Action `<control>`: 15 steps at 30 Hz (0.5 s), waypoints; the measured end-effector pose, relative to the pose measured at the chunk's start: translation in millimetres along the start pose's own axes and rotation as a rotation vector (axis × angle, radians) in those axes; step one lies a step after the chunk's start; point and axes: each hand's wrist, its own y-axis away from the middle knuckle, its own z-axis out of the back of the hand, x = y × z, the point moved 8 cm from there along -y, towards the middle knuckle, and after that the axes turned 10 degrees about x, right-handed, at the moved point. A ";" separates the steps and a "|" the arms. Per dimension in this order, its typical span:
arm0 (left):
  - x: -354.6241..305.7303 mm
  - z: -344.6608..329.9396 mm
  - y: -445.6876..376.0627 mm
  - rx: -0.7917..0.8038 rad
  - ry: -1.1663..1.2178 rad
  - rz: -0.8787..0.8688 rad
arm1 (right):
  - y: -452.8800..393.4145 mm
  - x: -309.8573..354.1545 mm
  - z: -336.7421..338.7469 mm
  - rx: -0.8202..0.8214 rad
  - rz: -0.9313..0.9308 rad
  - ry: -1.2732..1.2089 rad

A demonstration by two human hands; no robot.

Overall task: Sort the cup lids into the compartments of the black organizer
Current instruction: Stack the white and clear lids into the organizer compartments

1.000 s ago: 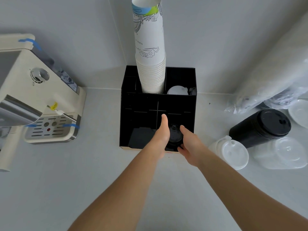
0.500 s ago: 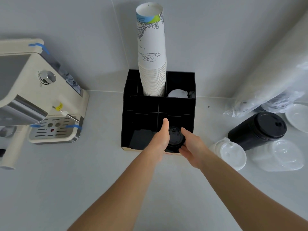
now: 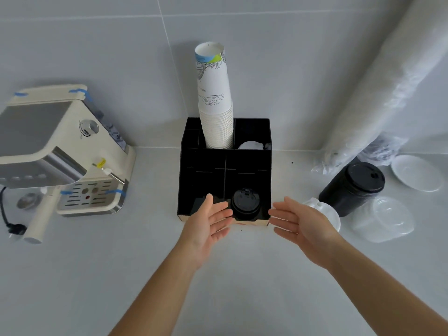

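The black organizer (image 3: 206, 161) stands against the wall. A stack of black lids (image 3: 246, 204) sits in its front right compartment. White lids (image 3: 251, 145) show in the back right compartment. My left hand (image 3: 209, 223) and my right hand (image 3: 299, 220) hover open on either side of the black stack, palms facing each other, holding nothing. On the counter to the right lie a white lid stack (image 3: 331, 213), a black lid stack (image 3: 355, 187) and clear lids (image 3: 383, 218).
A tall stack of paper cups (image 3: 214, 103) rises from the organizer's back left compartment. A cream espresso machine (image 3: 60, 154) stands at the left. A long plastic sleeve (image 3: 388, 83) leans on the wall at the right, with a white lid (image 3: 415, 175) below it.
Both hands let go of the black lid stack in the front right compartment and drew back toward me, spreading apart. The view pulled back.
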 end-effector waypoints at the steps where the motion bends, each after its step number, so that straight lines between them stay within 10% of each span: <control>1: 1.9 -0.5 7.1 -0.004 0.001 -0.003 | 6.0 -1.6 7.3 -0.012 0.011 0.003; 15: 43.6 -54.7 22.2 -0.011 0.017 0.022 | 60.1 -3.4 123.0 -0.126 0.105 -0.091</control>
